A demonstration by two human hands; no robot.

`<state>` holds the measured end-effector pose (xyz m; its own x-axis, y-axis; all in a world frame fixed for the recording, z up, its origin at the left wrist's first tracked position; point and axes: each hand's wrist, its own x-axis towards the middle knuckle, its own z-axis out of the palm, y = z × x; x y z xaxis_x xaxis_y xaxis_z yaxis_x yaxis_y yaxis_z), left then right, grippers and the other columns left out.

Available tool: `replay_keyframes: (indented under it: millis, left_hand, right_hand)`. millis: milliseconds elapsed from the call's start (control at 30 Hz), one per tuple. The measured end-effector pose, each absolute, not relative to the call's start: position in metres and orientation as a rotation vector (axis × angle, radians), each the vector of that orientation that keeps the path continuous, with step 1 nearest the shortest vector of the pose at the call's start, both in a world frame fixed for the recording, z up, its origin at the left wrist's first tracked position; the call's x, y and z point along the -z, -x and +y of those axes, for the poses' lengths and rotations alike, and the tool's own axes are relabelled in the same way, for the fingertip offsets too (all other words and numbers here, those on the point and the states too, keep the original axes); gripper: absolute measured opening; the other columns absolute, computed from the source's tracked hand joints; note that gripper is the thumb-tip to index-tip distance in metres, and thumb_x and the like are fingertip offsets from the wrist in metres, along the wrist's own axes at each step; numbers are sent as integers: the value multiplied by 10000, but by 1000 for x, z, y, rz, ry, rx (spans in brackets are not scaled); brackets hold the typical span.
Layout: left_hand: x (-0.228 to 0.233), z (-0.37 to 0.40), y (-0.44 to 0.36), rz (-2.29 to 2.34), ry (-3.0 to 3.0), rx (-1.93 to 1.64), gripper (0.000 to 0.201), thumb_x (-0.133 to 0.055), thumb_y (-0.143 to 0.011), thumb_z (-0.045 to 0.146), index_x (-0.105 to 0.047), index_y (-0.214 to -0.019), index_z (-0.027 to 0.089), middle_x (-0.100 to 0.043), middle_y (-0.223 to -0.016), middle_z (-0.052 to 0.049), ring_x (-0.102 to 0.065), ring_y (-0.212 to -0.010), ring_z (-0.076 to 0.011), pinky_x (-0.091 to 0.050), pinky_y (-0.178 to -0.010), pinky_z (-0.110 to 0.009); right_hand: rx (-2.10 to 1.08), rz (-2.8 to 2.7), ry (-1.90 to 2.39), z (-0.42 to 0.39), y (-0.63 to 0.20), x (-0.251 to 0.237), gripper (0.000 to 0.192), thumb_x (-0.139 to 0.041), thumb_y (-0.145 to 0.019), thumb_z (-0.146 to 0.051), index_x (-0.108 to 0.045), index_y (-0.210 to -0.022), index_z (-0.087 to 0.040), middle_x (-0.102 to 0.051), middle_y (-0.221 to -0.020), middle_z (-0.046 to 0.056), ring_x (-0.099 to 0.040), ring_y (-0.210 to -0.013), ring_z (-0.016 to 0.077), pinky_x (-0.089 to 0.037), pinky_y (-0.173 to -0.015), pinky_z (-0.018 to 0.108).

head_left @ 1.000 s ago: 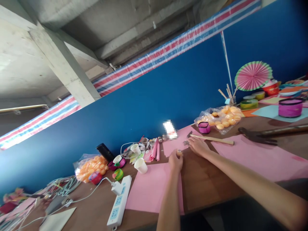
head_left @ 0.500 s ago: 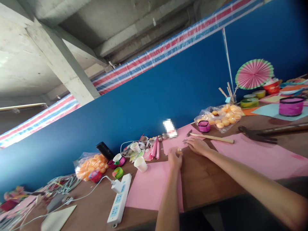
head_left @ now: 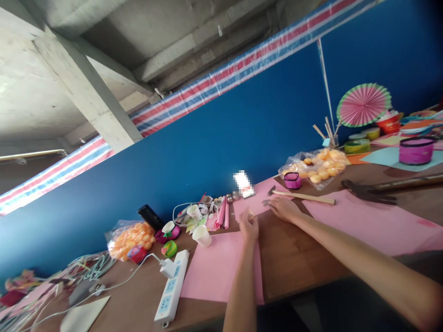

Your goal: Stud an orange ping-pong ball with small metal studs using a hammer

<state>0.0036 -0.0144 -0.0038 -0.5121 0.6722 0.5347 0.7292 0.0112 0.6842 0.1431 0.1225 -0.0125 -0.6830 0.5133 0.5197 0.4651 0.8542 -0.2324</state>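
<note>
Left hand [head_left: 248, 228] is curling its fingers around a small shiny piece [head_left: 251, 215], too blurred to name, beside the near edge of the far pink sheet [head_left: 259, 196]. Right hand [head_left: 285, 210] is lying palm-down, fingertips touching silvery bits [head_left: 266, 203] by that sheet's edge; can't tell if it's gripping them. Small hammer [head_left: 306, 197] is lying just beyond the right hand, head on the far sheet. White cup [head_left: 201, 236] is standing on the near pink sheet [head_left: 218, 272], power strip [head_left: 172, 288] lying left of it.
</note>
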Motion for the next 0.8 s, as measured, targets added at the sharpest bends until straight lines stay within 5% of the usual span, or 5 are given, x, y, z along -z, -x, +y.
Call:
replay_keyframes:
  millis: [300,633,800]
  left_hand:
    - [10,-12,0,-2247,1454,1543,420,-489,-785,242,-513,-1197,163,-574,-1067,-120,-557,-955,-200,-428,-859,-318]
    - [5,-15,-4,-2292,1490,1488,315,-473,-790,207,-567,-1091,191,-564,-1056,-101,-547,-966,-203,-424,-869,-337]
    - [5,-14,-4,-2279,1517,1535,317,-550,-746,213,-579,-1061,206,-599,-1082,-72,-558,-980,-188,-430,-868,-315]
  right_hand:
    - [-125,-2413,722,119,-146,9,300,-402,-855,-248,-591,-1081,-193,-623,-1077,82,-511,-1060,206,-352,-919,333]
    - [-146,-2434,712,121,-149,9,269,-405,-842,-240,-666,-896,-205,-665,-947,66,-549,-960,216,-387,-865,327]
    - [-170,-2432,685,121,-150,9,345,-377,-834,-177,-591,-1100,-226,-625,-1088,48,-509,-1056,196,-379,-895,315]
